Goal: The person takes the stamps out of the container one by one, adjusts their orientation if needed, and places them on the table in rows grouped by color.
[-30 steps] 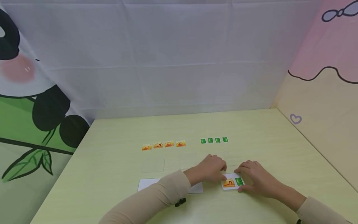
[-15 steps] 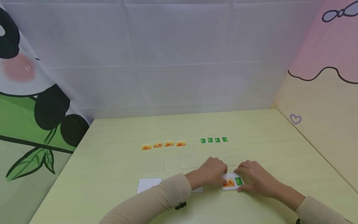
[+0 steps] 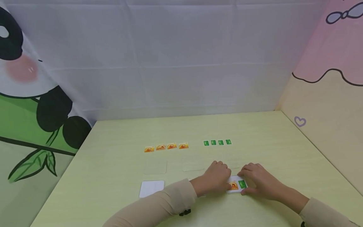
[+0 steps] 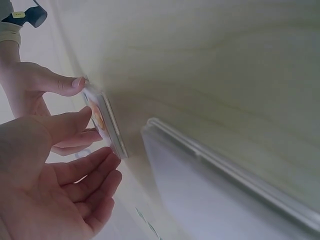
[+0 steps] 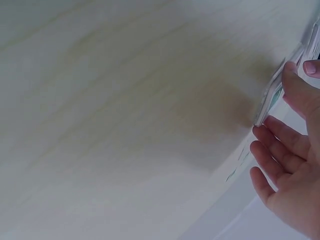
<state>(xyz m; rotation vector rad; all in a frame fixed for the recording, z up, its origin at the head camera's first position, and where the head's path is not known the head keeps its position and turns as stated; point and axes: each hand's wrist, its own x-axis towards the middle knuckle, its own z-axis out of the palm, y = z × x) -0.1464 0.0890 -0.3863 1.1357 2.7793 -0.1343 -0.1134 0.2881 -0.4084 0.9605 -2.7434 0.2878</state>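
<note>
While the right hand (image 3: pixel 262 181) pinches one end of a small white tile (image 3: pixel 237 178) between thumb and fingers, the left hand (image 3: pixel 216 176) grips its other end, thumb touching the orange picture (image 3: pixel 234 186) and fingertips at the far corner. That tile is between both hands, its green picture (image 3: pixel 242 184) just beside the right hand's thumb. Beyond the left hand runs a row of four green squares (image 3: pixel 221 142); farther to its left are four orange stickers (image 3: pixel 171 146). Left of the left hand, a blank white card (image 3: pixel 151 188) lies partly behind the sleeve (image 3: pixel 161 203).
</note>
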